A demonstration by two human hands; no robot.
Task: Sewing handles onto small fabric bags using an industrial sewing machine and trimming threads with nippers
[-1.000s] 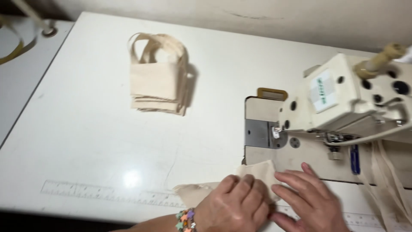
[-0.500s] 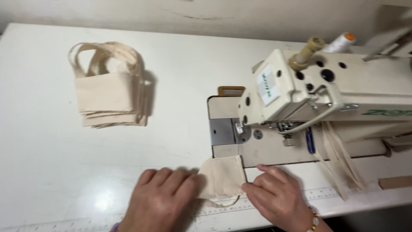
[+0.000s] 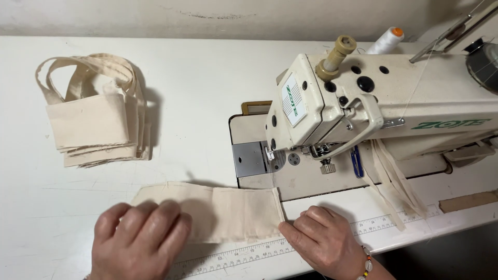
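Note:
A flat piece of cream fabric (image 3: pixel 228 210) lies on the white table near its front edge, in front of the sewing machine (image 3: pixel 384 109). My left hand (image 3: pixel 137 241) rests palm down on the fabric's left part, fingers together. My right hand (image 3: pixel 324 238) touches the fabric's lower right corner with its fingertips; a bead bracelet is on that wrist. The needle area and metal plate (image 3: pixel 251 158) lie just beyond the fabric's right end.
A stack of folded cream bags with loop handles (image 3: pixel 96 122) sits at the left. A ruler strip (image 3: pixel 290 243) runs along the table's front edge. Cream straps (image 3: pixel 391 179) hang off the machine, with a thread spool (image 3: pixel 384 41) behind it.
The view has shifted right and closer. The fabric has been spread out wider; my left hand moved left across it and my right hand stayed at its right corner.

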